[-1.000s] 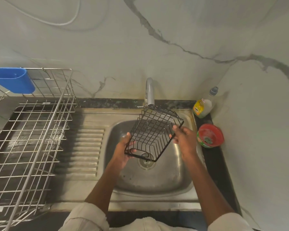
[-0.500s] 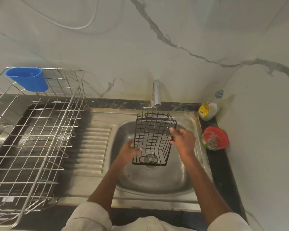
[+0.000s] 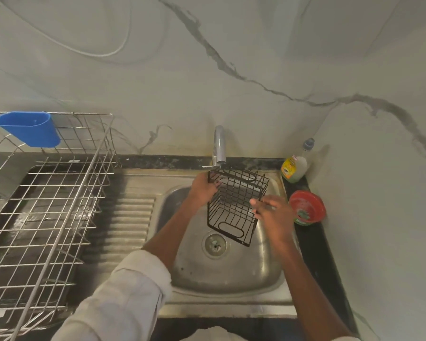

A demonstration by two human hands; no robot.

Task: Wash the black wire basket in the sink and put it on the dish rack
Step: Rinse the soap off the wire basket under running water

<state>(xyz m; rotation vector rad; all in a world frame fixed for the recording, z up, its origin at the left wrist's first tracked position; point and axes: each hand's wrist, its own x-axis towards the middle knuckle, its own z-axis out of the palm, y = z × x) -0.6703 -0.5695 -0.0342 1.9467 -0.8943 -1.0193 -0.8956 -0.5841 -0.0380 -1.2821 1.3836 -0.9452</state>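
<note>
Black wire basket (image 3: 234, 205) held tilted above the steel sink (image 3: 231, 271), over the drain (image 3: 215, 244), far end up beneath the tap spout (image 3: 219, 143); gripped at its upper left corner by the left hand (image 3: 203, 190), fingers curled round the rim wire; steadied at the right edge by the right hand (image 3: 272, 212), fingers blurred and seemingly pinching a wire, exact hold unclear; no stream of water discernible. Best rinsed by turning each wire face under the spout, with a firm hold on the rim since wet wire looks slippery, and shaken over the bowl before crossing left; dish rack (image 3: 47, 205) waiting on the drainboard, blue cutlery cup (image 3: 28, 129) hooked at its far corner; red bowl (image 3: 306, 207) and dish soap bottle (image 3: 294, 168) right of the sink.
</note>
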